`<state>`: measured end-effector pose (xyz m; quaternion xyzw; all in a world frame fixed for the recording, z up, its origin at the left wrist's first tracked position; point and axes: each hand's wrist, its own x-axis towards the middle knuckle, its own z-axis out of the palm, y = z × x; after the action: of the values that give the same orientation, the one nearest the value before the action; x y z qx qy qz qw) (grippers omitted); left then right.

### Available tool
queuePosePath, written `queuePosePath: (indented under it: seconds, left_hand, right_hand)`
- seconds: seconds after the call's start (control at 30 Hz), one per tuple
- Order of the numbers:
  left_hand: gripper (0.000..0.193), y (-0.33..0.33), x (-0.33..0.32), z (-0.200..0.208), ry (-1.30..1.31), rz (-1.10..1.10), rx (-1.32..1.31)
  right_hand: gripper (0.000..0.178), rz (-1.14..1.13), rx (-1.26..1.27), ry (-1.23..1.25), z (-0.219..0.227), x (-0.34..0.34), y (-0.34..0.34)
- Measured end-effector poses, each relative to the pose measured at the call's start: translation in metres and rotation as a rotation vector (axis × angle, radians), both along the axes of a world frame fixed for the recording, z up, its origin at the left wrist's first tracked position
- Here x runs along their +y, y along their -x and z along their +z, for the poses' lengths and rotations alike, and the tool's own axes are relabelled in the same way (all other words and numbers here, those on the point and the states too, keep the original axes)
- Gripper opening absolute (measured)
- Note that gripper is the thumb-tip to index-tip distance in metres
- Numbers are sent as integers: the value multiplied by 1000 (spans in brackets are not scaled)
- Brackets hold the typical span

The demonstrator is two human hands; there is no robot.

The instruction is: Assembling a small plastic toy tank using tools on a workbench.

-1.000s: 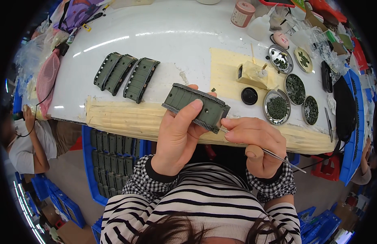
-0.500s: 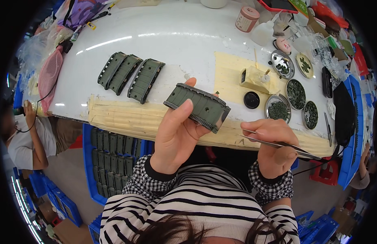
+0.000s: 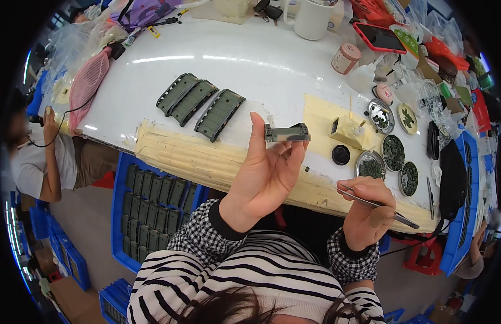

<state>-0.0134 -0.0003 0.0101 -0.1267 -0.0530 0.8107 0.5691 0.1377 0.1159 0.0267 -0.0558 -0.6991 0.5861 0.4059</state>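
Note:
My left hand (image 3: pixel 261 183) is raised over the table's near edge, gripping a green camouflage plastic piece (image 3: pixel 287 134) between thumb and fingertips. A narrow end of the piece faces me; its broad face is hidden. Lower and to the right, my right hand (image 3: pixel 370 213) is closed around metal tweezers (image 3: pixel 406 220), whose points aim left, apart from the piece. Three similar green pieces with toothed, track-like long edges, one of them a separate piece (image 3: pixel 220 115), lie left of my left hand. A small dark bit (image 3: pixel 306 169) sits on the taped edge.
Round dishes of small green parts (image 3: pixel 393 153), a black cap (image 3: pixel 340 155) and a cream-coloured block with a bottle (image 3: pixel 350 133) stand at right. A blue crate (image 3: pixel 116 227) of green pieces is below left. Phone (image 3: pixel 379 38), mug (image 3: pixel 313 20) and bags crowd the back. Another person (image 3: pixel 37 167) sits left.
My left hand has turned the green piece from broad face showing to end-on and moved it rightward. The tweezers remain in my right hand. The whole view has shifted.

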Motion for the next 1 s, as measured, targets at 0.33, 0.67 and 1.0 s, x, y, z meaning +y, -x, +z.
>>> queuePosePath:
  seconds: [0.33,0.67,1.0]
  left_hand:
    - [70,-2,4,2,23,7,-29]
    - [70,-3,1,2,47,-1,1]
    - [61,-15,-2,7,220,19,270]
  right_hand:
    - [62,0,-32,-68,-2,-1,-4]
    - [33,44,-20,-346,6,5,1]
    - [34,57,-58,-979,45,20,17]
